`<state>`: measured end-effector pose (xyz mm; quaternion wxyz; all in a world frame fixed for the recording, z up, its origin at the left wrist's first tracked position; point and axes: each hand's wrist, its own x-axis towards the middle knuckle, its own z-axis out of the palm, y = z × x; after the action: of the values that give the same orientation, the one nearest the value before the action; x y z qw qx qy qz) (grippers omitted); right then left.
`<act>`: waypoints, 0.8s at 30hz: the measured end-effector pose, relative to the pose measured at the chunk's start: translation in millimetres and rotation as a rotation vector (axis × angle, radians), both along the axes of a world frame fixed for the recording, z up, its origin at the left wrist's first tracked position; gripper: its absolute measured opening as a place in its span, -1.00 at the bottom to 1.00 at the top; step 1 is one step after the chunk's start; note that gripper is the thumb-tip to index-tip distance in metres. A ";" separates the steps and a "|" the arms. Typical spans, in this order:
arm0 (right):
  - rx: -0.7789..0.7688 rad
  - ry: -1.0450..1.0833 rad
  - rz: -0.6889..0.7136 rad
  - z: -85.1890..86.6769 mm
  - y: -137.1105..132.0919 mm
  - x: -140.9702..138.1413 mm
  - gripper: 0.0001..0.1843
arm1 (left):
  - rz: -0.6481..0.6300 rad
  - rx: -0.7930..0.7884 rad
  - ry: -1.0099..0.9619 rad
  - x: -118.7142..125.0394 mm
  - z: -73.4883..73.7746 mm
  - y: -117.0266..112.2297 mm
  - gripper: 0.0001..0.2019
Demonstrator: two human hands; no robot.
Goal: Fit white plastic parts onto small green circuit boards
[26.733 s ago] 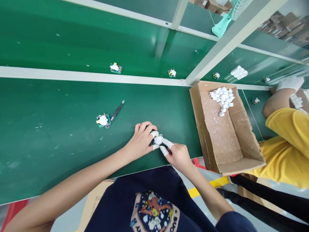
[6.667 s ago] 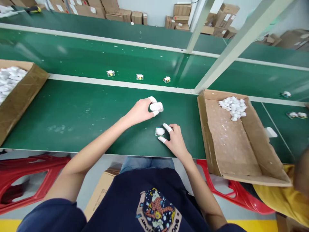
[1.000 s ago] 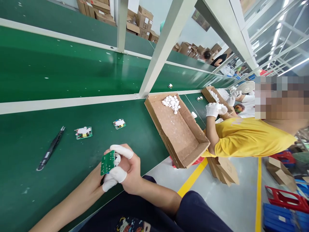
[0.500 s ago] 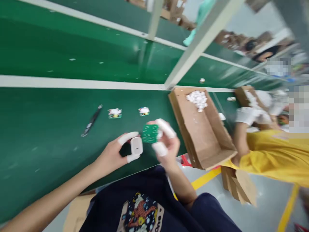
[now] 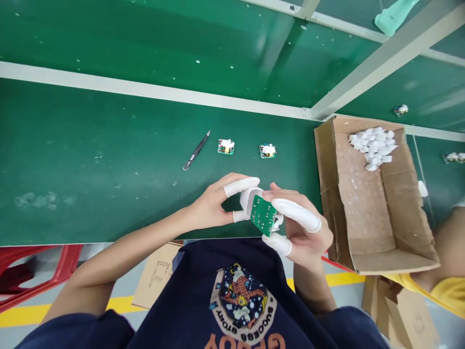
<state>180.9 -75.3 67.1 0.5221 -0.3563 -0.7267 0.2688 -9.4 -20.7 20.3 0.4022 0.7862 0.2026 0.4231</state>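
My left hand [image 5: 218,201], with white finger cots on thumb and finger, is closed around a small white plastic housing [image 5: 248,198]. In my right hand [image 5: 305,223], also wearing finger cots, a green circuit board [image 5: 262,214] is pinched by its edges. The board's soldered side faces me, tilted, and it overlaps the housing's near side; whether the two touch I cannot tell. White parts on the board's other face are mostly hidden by my fingers. Beyond my hands lie two small circuit boards with components, one on the left [image 5: 225,146] and one on the right [image 5: 268,150].
Black tweezers [image 5: 196,151] lie on the green table [image 5: 109,160]. A cardboard box [image 5: 366,203] holding several white pieces [image 5: 374,145] stands at the right. A white frame post [image 5: 385,53] rises behind it. A co-worker's yellow sleeve [image 5: 450,293] shows at the right edge.
The view has swung left, so the table items appear farther right. My right hand has turned the board to a steeper tilt and brought it over the housing's near side.
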 end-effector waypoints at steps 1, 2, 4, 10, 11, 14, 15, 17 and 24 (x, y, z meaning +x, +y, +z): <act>-0.001 -0.004 0.009 -1.1 0.9 -0.9 -0.44 | -0.003 0.004 -0.005 -0.2 0.4 0.4 -0.36; -0.003 -0.009 0.016 -2.1 1.4 -1.4 -0.44 | -0.005 0.009 -0.009 -0.3 0.9 0.7 -0.36; -0.007 -0.022 0.019 -3.4 1.8 -1.5 -0.45 | -0.004 0.015 -0.008 -0.6 2.1 1.2 -0.36; 0.002 -0.069 0.010 -4.2 2.5 -0.9 -0.45 | 0.003 0.036 -0.010 -1.6 3.9 1.8 -0.37; 0.000 -0.071 0.010 -3.7 2.8 -1.0 -0.45 | 0.002 0.036 -0.010 -1.8 3.8 1.8 -0.37; 0.004 -0.071 0.019 -1.7 3.6 -1.9 -0.46 | -0.003 0.030 -0.005 -2.5 3.6 1.9 -0.35; 0.011 -0.072 0.021 -1.2 3.8 -2.3 -0.46 | -0.003 0.028 -0.003 -2.6 3.5 2.0 -0.35; 0.026 -0.083 0.021 -0.9 4.0 -3.2 -0.45 | -0.003 0.021 0.002 -2.9 3.5 2.2 -0.36; 0.031 -0.124 0.002 -3.8 5.4 -3.9 -0.45 | 0.010 -0.003 0.007 -3.1 2.1 2.9 -0.40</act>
<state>176.9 -69.9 63.3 0.4815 -0.3634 -0.7620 0.2353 -12.5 -17.8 22.3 0.4007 0.7860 0.2084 0.4221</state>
